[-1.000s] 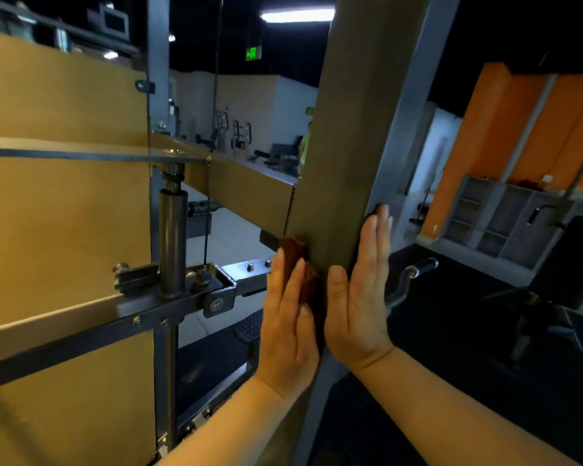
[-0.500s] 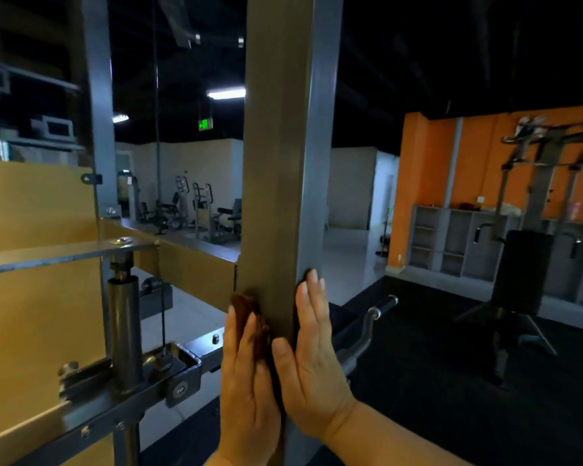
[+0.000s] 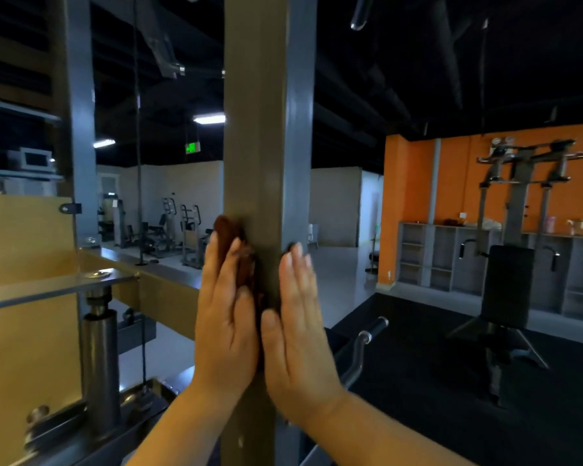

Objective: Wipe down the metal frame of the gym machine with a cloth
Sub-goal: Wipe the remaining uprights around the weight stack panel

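Observation:
A tall square metal upright (image 3: 266,129) of the gym machine rises straight in front of me, grey-brown on its near face and blue-grey on its right face. A dark brown cloth (image 3: 236,250) is wrapped against the post's left edge. My left hand (image 3: 224,317) presses the cloth flat against the post with straight fingers. My right hand (image 3: 298,324) lies flat on the post's right side, fingers straight and pointing up, thumb against the near face. Most of the cloth is hidden behind my left hand.
To the left are yellow panels (image 3: 24,237), a flat steel bar (image 3: 58,284) and a vertical steel cylinder (image 3: 100,341). A curved handle bar (image 3: 367,341) sticks out right of the post. Another machine with a black seat (image 3: 509,284) stands by the orange wall.
Both hands have slid upward along the post with the cloth, and my view has tilted up so the post now stands vertical in the frame.

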The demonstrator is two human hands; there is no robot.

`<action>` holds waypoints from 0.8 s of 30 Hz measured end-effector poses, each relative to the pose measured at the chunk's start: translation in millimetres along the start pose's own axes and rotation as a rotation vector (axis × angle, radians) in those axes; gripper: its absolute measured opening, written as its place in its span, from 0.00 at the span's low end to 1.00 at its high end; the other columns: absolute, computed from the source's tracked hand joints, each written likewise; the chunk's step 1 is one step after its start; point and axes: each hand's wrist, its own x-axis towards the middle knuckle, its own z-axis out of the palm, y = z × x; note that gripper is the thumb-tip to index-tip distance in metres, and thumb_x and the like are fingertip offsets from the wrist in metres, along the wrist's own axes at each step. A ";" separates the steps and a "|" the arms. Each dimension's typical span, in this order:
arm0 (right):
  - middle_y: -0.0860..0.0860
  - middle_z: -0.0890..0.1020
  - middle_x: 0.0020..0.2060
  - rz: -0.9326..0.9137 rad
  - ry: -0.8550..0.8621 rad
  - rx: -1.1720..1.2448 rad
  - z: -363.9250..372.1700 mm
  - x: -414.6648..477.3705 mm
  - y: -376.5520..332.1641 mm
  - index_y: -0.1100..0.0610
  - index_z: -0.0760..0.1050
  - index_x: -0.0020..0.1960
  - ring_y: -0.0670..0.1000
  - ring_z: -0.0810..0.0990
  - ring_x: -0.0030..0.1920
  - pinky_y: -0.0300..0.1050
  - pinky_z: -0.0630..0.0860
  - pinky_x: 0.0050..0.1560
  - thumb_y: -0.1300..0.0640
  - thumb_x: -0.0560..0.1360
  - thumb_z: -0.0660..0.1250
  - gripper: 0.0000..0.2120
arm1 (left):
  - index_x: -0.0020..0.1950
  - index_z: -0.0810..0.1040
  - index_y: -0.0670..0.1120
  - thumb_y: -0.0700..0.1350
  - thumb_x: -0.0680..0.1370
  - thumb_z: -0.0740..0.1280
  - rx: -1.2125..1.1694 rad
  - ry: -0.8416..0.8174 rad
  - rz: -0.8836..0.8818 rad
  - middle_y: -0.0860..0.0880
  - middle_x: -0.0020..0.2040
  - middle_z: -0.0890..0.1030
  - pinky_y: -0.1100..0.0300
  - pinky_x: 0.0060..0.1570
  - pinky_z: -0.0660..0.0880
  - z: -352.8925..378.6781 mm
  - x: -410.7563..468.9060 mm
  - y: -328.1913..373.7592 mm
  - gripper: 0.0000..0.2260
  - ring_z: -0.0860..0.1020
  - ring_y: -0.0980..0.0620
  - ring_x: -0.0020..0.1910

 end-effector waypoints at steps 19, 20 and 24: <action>0.66 0.39 0.79 -0.209 -0.088 -0.331 9.8 -25.8 22.6 0.70 0.39 0.79 0.60 0.34 0.81 0.63 0.42 0.81 0.61 0.82 0.61 0.37 | 0.83 0.59 0.52 0.38 0.84 0.55 0.038 0.208 -0.519 0.60 0.84 0.55 0.63 0.78 0.59 4.8 -198.6 -20.7 0.27 0.56 0.57 0.82; 0.67 0.40 0.79 -0.208 -0.084 -0.333 10.8 -26.1 21.5 0.70 0.39 0.79 0.60 0.34 0.80 0.64 0.43 0.81 0.61 0.82 0.61 0.38 | 0.82 0.59 0.54 0.35 0.84 0.54 0.013 0.214 -0.487 0.59 0.84 0.54 0.60 0.79 0.59 7.3 -186.2 -19.0 0.27 0.55 0.58 0.83; 0.67 0.42 0.78 -0.238 -0.051 -0.328 13.9 -30.8 23.4 0.70 0.40 0.79 0.59 0.34 0.81 0.61 0.41 0.81 0.60 0.82 0.60 0.36 | 0.81 0.58 0.67 0.43 0.85 0.53 -0.018 0.229 -0.343 0.52 0.85 0.54 0.39 0.79 0.61 11.1 -144.3 -8.9 0.28 0.55 0.47 0.84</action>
